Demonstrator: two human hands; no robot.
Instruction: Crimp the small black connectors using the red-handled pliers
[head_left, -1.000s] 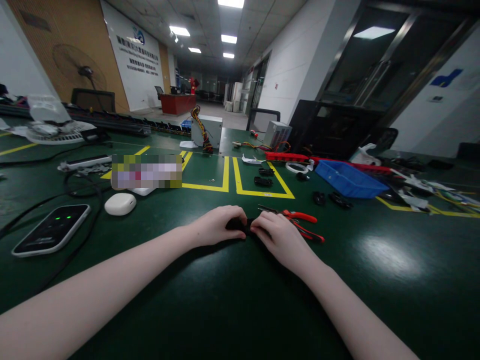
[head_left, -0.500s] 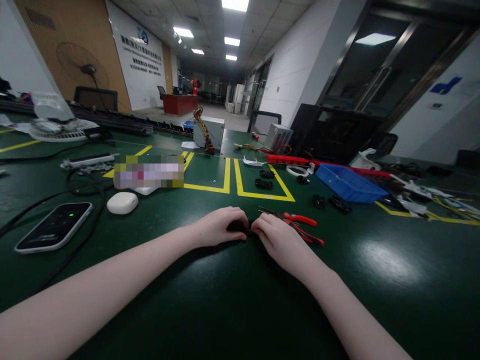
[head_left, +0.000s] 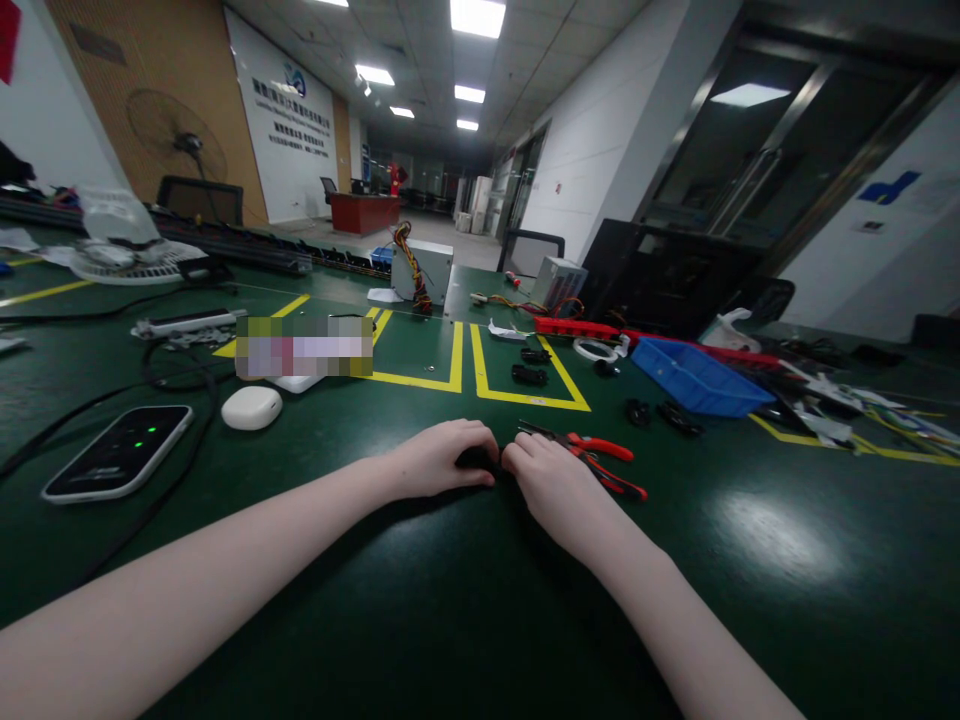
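A small black part [head_left: 475, 460], mostly hidden by my fingers, lies between my hands just above the green table [head_left: 480, 620]. My left hand [head_left: 441, 458] is curled around it from the left, thumb below and fingers above. From the right, my right hand [head_left: 553, 484] pinches at its right end, with the fingertips pressed together. What kind of part it is cannot be made out. Right behind my right hand lie pliers [head_left: 602, 447] with red handles, their metal jaws partly covered by that hand.
Black parts [head_left: 529, 375] lie inside a yellow-taped square. Farther right are more black pieces [head_left: 679, 416] and a blue bin [head_left: 701, 380]. On the left are a white case [head_left: 252, 409], a device with green lights [head_left: 120, 452] and a black cable [head_left: 184, 462]. Power supplies [head_left: 431, 275] stand behind.
The view has shifted slightly, so the background sits a little farther right and lower. Both hands keep nearly the same pose, and less of the black part shows between them.
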